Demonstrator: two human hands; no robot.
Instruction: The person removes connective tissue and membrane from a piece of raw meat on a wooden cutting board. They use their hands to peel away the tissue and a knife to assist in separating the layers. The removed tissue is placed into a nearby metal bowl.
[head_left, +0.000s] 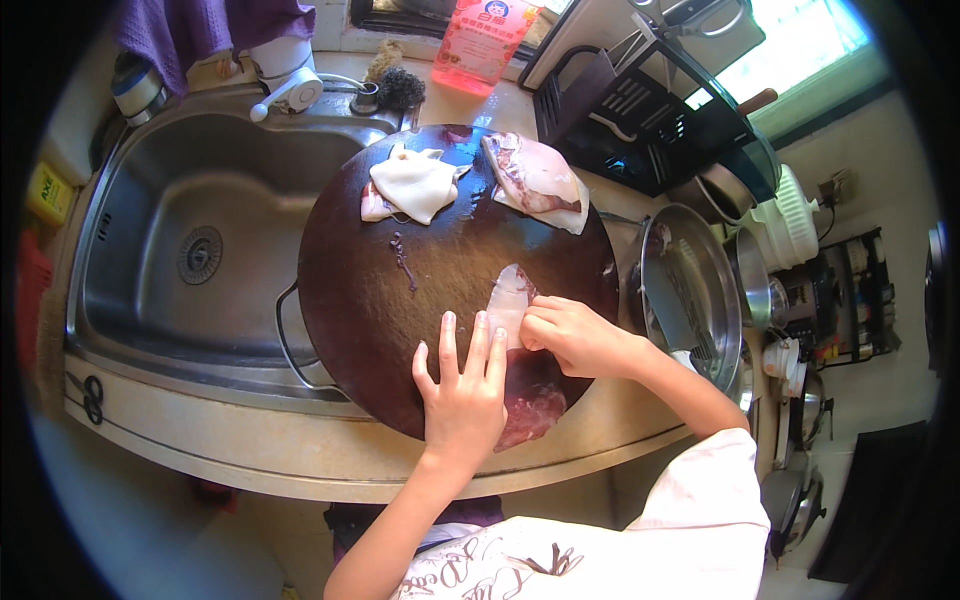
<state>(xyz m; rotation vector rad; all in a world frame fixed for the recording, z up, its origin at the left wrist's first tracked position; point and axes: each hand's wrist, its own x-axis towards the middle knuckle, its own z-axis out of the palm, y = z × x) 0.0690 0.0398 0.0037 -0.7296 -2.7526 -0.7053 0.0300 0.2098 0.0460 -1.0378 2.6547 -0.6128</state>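
A piece of squid (508, 300), white and tapering to a tip, lies on the round dark wooden chopping board (360, 300). My left hand (465, 397) rests on its left edge and the board, fingers spread. Bunched on its right side, the fingers of my right hand (574, 337) pinch the reddish squid skin (536, 405), which trails over the board's near edge; the pinch point is hidden. Toward the back lie a white squid piece (415, 184) and, to its right, squid with mottled skin (536, 180). A thin purple strip (403, 262) lies near mid-board.
Left of the board is a steel sink (142, 225); a metal handle (289, 352) shows beside it. Scissors (93, 397) lie on the counter edge. A steel pan holding a cleaver (682, 300) is at right. Behind stand a pink detergent bottle (480, 49) and a black rack (622, 120).
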